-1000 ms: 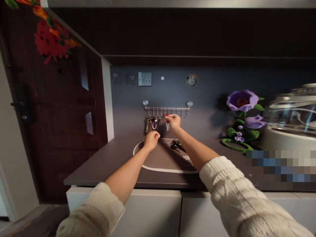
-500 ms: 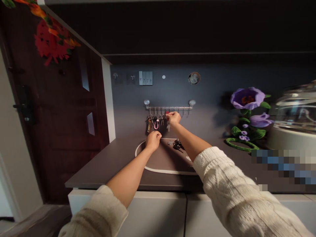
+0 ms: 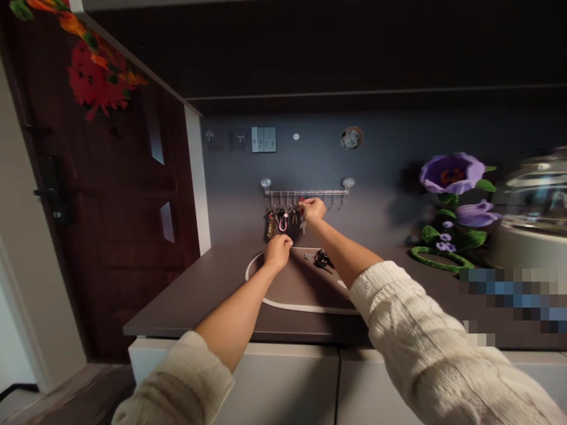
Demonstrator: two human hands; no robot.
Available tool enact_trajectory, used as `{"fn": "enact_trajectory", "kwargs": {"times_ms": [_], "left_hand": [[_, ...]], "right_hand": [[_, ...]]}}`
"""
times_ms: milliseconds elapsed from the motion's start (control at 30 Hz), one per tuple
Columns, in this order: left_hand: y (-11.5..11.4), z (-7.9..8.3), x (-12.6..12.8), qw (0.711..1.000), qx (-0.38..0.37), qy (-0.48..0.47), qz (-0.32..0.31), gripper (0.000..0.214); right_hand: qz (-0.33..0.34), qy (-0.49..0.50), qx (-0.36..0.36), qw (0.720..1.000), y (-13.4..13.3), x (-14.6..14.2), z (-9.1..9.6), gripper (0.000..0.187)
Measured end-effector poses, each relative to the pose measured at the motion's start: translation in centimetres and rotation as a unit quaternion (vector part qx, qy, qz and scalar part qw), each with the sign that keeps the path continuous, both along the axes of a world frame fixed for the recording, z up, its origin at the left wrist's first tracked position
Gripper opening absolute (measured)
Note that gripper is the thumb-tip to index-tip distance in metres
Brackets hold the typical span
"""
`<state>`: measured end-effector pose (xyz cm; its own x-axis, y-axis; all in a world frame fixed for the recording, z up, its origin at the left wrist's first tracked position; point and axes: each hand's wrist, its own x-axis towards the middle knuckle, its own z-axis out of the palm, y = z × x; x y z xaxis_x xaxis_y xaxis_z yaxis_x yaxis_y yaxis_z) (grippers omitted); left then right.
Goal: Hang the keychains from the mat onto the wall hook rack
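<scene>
My right hand pinches the red tag of a bunch of keys, just under the hooks of a metal hook rail on the wall. Whether its ring is on a hook is hidden by my fingers. To the left, several key sets hang from the rail, among them one with a brown "Love" key fob and one with a pink strap loop. My left hand hovers below these, fingers curled closed; what they hold, if anything, I cannot make out. More keys lie on a white-edged brown mat.
The mat lies on a dark counter below a dark overhanging cabinet. At right stand purple knitted flowers and a clear-domed appliance. A dark red door is at left. Switches sit above the rail.
The whole view has shifted slightly to the right. My right hand stays at the hooks with the red tag, and my left hand keeps its place below the hanging keys.
</scene>
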<state>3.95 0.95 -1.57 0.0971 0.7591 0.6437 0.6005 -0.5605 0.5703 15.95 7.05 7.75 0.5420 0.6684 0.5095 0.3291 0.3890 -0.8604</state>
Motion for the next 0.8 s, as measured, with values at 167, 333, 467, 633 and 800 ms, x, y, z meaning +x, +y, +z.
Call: {"fn": "enact_trajectory", "kwargs": {"times_ms": [167, 333, 467, 633, 800], "left_hand": [[0.0, 0.1, -0.1, 1.0, 0.0, 0.003, 0.004, 0.014], [-0.1, 0.1, -0.1, 1.0, 0.006, 0.006, 0.004, 0.014], [0.0, 0.0, -0.1, 1.0, 0.007, 0.009, 0.005, 0.015], [0.1, -0.1, -0.1, 1.0, 0.009, 0.021, 0.003, 0.015], [-0.1, -0.2, -0.1, 0.999, 0.015, 0.047, 0.002, 0.015]], "right_hand": [[-0.016, -0.008, -0.017, 1.0, 0.1, 0.0, 0.2, 0.012], [-0.028, -0.013, -0.029, 0.999, 0.0, 0.3, -0.1, 0.008], [-0.026, -0.023, -0.044, 0.998, 0.1, 0.6, -1.1, 0.006], [-0.007, -0.022, -0.043, 0.999, 0.4, 0.7, -2.3, 0.006], [0.056, -0.009, -0.02, 0.998, -0.1, 1.0, -3.0, 0.01]]}}
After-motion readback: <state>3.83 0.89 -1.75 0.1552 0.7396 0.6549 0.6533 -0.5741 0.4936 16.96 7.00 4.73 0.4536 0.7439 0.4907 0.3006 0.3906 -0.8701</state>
